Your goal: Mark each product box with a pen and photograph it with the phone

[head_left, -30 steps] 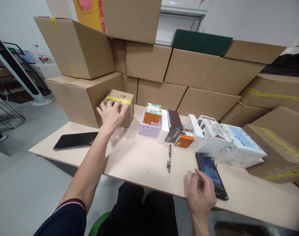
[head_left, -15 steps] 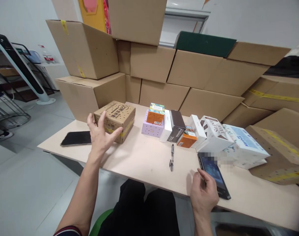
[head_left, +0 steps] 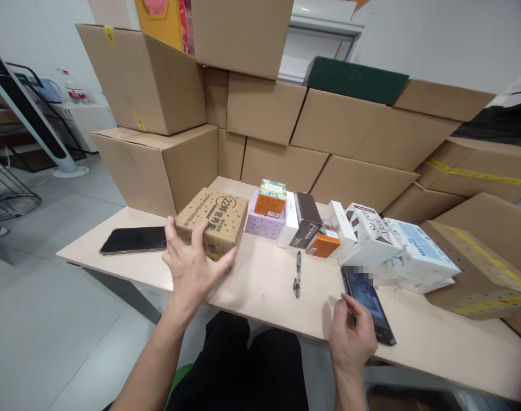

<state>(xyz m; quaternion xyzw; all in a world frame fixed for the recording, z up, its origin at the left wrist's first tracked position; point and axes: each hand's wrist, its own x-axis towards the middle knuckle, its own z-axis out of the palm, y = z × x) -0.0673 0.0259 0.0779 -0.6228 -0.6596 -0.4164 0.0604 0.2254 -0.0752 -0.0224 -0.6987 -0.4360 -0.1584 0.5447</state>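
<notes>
My left hand grips a small printed cardboard box, fingers over its left side and top, thumb along the front. The box is tipped, its top facing me more. Just left of this hand lies a black phone. My right hand rests at the table's front with its fingers curled in, and nothing shows in them. Close by is a tablet with a lit screen, partly behind that hand. A pen lies between the two hands.
Along the table stand a lilac box under an orange one, a dark box, a second orange box and several white packages. Large cartons wall off the back; more cartons flank the right.
My left hand has moved right and closed on the cardboard box, which has shifted right and tipped towards me. My right hand stays in nearly the same place beside the tablet.
</notes>
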